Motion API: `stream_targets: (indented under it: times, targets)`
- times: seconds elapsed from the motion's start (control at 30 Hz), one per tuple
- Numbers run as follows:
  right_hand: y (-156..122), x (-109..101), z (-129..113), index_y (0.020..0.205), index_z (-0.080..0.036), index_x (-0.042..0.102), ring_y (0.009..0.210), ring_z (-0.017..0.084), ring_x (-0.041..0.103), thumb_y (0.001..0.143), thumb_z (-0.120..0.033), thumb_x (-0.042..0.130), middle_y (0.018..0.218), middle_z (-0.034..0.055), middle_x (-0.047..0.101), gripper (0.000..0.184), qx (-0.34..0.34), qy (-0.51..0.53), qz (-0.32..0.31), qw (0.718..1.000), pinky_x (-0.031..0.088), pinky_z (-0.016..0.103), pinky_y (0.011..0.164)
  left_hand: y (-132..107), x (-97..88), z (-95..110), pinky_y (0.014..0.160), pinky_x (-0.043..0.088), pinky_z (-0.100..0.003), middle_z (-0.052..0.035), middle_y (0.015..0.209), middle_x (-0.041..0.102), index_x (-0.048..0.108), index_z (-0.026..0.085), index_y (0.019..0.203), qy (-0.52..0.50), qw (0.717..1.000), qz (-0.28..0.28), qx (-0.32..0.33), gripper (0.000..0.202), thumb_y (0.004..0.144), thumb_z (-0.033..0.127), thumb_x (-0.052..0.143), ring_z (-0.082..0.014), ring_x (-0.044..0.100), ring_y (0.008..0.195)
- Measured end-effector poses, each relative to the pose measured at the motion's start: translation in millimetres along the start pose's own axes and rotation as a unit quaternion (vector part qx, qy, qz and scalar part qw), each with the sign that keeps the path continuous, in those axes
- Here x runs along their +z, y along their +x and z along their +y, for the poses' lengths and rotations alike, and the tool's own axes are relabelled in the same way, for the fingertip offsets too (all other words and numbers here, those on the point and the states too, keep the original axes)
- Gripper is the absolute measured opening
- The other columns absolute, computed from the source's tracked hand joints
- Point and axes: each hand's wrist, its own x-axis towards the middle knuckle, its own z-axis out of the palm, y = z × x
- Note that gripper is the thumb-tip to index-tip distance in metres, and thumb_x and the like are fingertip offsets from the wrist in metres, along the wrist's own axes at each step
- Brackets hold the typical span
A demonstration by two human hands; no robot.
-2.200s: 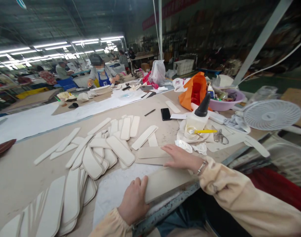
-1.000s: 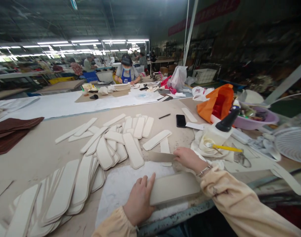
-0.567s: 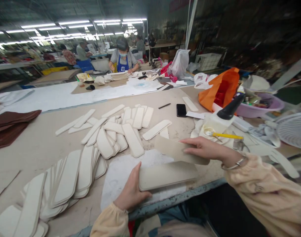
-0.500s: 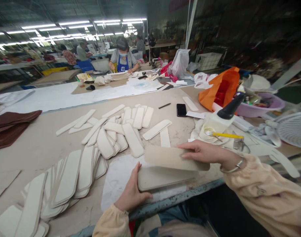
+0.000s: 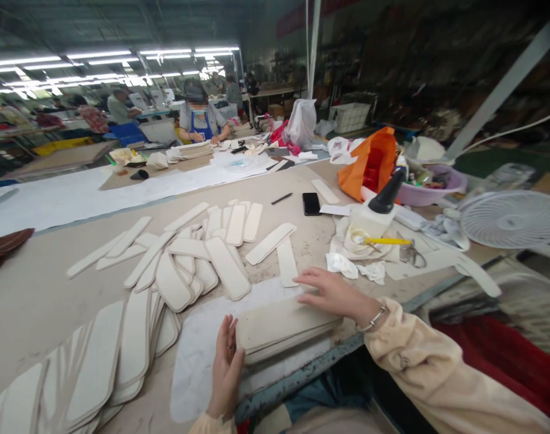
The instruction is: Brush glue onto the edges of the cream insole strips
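Observation:
A stack of pale, round-cornered flat panels [image 5: 275, 328] lies near the table's front edge on a white sheet [image 5: 188, 355]. Against its left end stands my left hand [image 5: 225, 364], open, fingers upright and the thumb beside the panels' edge. My right hand [image 5: 331, 292] rests over the far right part of the stack, its fingers stretched out and spread; its fingertips touch or hover just above the top panel. Left of the stack, many similar narrow panels [image 5: 173, 280] lie heaped and overlapping, with a fanned row [image 5: 96, 361] closer to me.
To the right are a white bottle with a black cap [image 5: 385, 193], a yellow-handled tool [image 5: 387, 241], crumpled paper [image 5: 342, 265] and a white fan [image 5: 514, 220]. Behind them are a phone [image 5: 311, 204], an orange bag [image 5: 369, 163] and a purple basin [image 5: 437, 187]. A co-worker [image 5: 202, 120] sits opposite.
My right hand has lowered the lifted panel onto the stack and loosened its fingers. My left hand has turned more upright at the stack's left end. The view has swung right.

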Motion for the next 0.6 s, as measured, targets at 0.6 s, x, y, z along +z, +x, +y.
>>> stream_targets:
  times: [0.6]
  targets:
    - [-45,77,26,0.118,-0.022,0.060,0.125,0.026,0.047,0.086,-0.065,0.043,0.129,0.0082,0.057,0.056,0.202,0.362,0.226,0.881,0.029,0.044,0.110,14,25.8,37,0.108,0.035,-0.045,-0.0047,0.132,0.056,0.060,0.023,0.106,0.162,0.980,0.118,0.011,0.037,0.089,0.050,0.042,-0.0279,0.047,0.127]
